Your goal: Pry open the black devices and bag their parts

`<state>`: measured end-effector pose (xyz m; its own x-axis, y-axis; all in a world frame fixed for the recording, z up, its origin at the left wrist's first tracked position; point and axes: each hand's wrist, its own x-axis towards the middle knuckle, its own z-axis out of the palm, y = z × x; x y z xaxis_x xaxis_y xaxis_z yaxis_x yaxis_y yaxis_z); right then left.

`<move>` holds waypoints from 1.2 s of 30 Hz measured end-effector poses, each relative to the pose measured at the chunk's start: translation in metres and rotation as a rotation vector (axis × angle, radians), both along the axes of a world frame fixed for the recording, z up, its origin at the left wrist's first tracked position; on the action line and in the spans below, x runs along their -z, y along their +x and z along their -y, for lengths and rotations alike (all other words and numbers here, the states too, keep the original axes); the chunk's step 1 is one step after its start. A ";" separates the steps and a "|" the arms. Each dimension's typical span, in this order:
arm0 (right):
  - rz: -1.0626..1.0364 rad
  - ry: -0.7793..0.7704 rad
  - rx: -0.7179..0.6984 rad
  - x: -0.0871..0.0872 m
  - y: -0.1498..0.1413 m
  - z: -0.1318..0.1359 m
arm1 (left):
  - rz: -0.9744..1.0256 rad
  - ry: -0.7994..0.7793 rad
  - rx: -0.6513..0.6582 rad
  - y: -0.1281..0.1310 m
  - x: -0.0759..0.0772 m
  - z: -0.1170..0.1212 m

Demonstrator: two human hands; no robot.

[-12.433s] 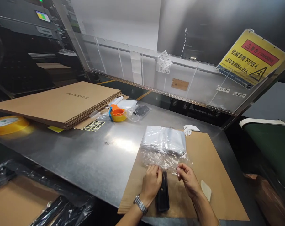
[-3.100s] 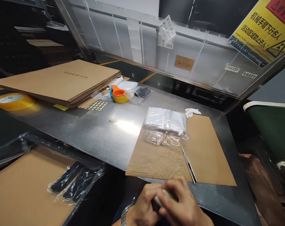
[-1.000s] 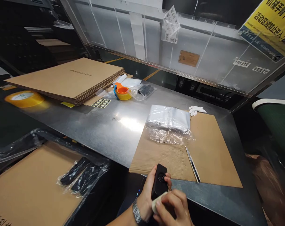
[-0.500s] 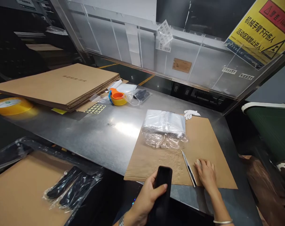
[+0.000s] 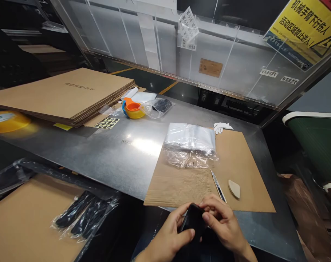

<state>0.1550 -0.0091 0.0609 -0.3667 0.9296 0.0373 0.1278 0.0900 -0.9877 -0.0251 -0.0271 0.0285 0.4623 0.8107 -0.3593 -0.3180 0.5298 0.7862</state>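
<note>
My left hand [image 5: 169, 233] is closed round a smooth black elongated part [image 5: 193, 220], its thumb lying across the face. At the part's upper end, the fingers and thumb of my right hand [image 5: 224, 223] pinch the edge. What the part is, I cannot make out; its lower end is lost in shadow. Just beyond my hands, a utility knife [image 5: 218, 185] lies on a cardboard sheet [image 5: 249, 174]. To its right rests a small beige wedge-shaped block [image 5: 234, 189], touched by neither hand. A stack of clear plastic bags [image 5: 191, 138] sits further back on the cardboard.
A white glove [image 5: 222, 127] lies behind the cardboard. Flat cartons [image 5: 61, 94], yellow tape [image 5: 9, 122], an orange tape dispenser [image 5: 132, 106] and a sticker sheet [image 5: 107, 123] occupy the metal table's left. Bagged black parts [image 5: 86, 216] lie in an open box at lower left.
My right hand has left the beige block on the cardboard and come left and down to the black part's upper end. My left hand still holds that part, now slightly lower and more tilted.
</note>
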 end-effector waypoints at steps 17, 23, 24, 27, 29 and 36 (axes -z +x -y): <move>-0.084 -0.090 -0.023 0.006 0.001 -0.001 | 0.058 -0.080 -0.021 0.003 -0.020 -0.002; 0.288 0.081 0.278 0.036 0.013 -0.012 | 0.120 -0.183 -0.032 0.002 -0.016 -0.009; 0.359 0.101 0.369 0.044 0.018 -0.017 | 0.177 -0.250 -0.082 0.001 -0.017 -0.011; 0.530 0.156 0.582 0.069 0.033 -0.035 | 0.393 -0.431 -0.230 0.001 -0.021 -0.019; 0.628 0.188 0.640 0.082 0.040 -0.044 | 0.461 -0.498 -0.281 0.000 -0.020 -0.025; 0.719 0.185 0.521 0.080 0.036 -0.032 | 0.447 -0.503 -0.473 -0.007 -0.010 -0.037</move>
